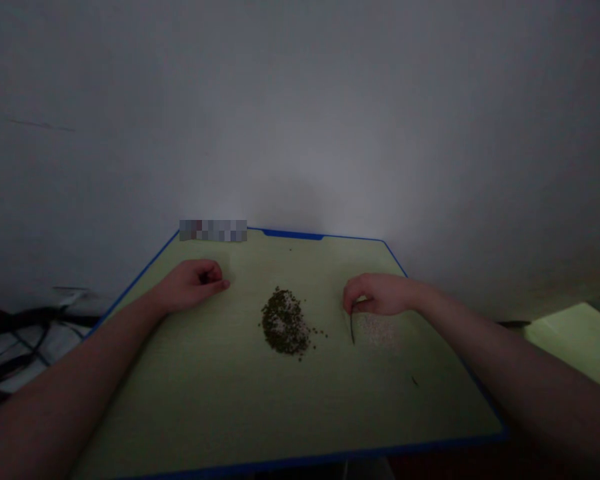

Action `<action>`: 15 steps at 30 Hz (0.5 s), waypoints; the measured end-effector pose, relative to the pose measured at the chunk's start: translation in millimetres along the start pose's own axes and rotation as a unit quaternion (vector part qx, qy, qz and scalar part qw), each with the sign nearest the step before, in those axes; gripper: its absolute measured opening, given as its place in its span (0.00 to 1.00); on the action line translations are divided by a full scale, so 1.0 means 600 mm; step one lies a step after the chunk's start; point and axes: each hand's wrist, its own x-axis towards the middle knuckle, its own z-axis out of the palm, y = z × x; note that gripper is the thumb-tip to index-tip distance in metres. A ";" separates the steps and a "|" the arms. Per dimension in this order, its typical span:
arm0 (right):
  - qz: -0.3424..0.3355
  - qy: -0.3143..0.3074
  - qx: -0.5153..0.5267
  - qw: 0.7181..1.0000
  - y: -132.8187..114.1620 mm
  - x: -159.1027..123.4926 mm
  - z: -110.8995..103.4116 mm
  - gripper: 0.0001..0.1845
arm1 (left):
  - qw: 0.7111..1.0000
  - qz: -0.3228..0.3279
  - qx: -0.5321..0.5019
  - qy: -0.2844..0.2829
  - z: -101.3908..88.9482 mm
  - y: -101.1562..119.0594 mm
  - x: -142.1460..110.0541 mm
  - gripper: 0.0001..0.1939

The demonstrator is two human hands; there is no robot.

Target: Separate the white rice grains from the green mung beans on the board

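Note:
A pale green table (220,400) with a blue edge stands against a grey wall. A heap of small dark green beans mixed with pale grains (285,323) lies in its middle. My left hand (195,283) rests on the table left of the heap, fingers curled into a loose fist, nothing visible in it. My right hand (377,293) rests to the right of the heap, fingers pinched on a thin dark tool that looks like tweezers (353,328), tip pointing down to the table. A faint patch of pale grains (377,333) lies just below that hand.
A grey wall (300,120) rises right behind the table. Dark cables (20,333) lie on the floor at the left. Another pale green surface (580,340) shows at the far right. A tiny dark speck (414,381) lies on the table at the right.

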 end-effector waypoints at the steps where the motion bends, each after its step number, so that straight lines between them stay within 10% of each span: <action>1: 0.000 -0.003 -0.001 1.000 0.001 -0.002 -0.002 0.09 | 1.000 0.002 0.002 0.000 0.000 -0.001 0.000 0.14; 15: -0.025 0.030 -0.001 0.999 -0.028 0.055 -0.009 0.09 | 1.000 0.008 0.000 -0.007 0.001 -0.010 0.000 0.14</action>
